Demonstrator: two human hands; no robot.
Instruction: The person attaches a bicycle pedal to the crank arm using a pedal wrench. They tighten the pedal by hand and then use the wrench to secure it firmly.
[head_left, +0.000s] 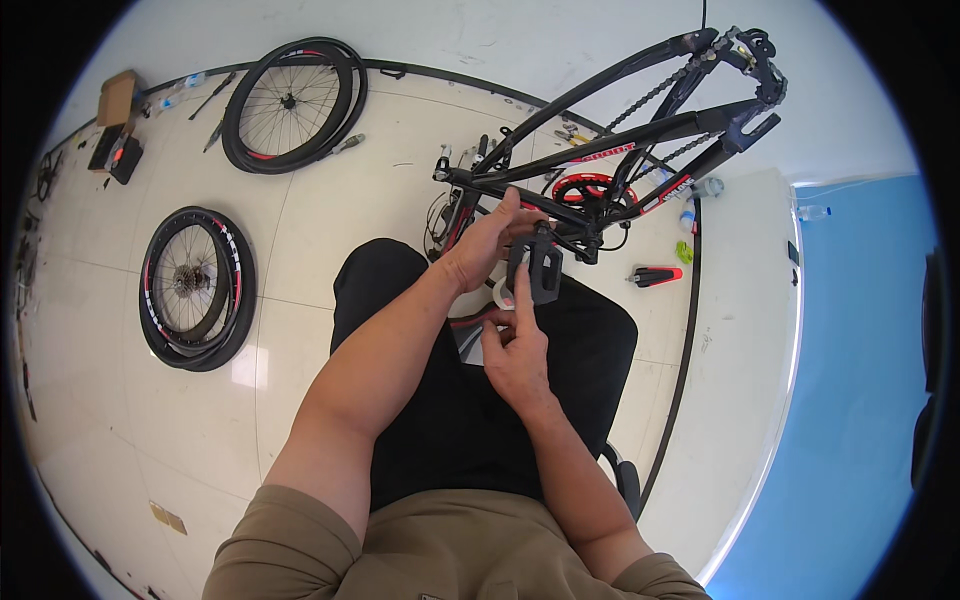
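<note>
A black bicycle pedal [536, 270] sits in front of my knees, below the black bicycle frame [600, 150]. My left hand [488, 242] reaches to it from the left, thumb up beside the frame tube. Its fingers curl round the pedal's upper side and are partly hidden. My right hand [520, 358] comes from below, index finger stretched out and touching the pedal's face, the other fingers bent and the thumb apart. Behind the pedal is a red chainring [594, 188]. Between my hands a white round piece [503, 294] shows partly; I cannot make out what it is.
Wheels with tyres [290, 102] lie at the far left, and more wheels [192, 282] lie nearer. A cardboard box [119, 97] stands by the wall. A black and red saddle [657, 275] lies on the floor to the right. A chair part [625, 478] shows beside my right arm.
</note>
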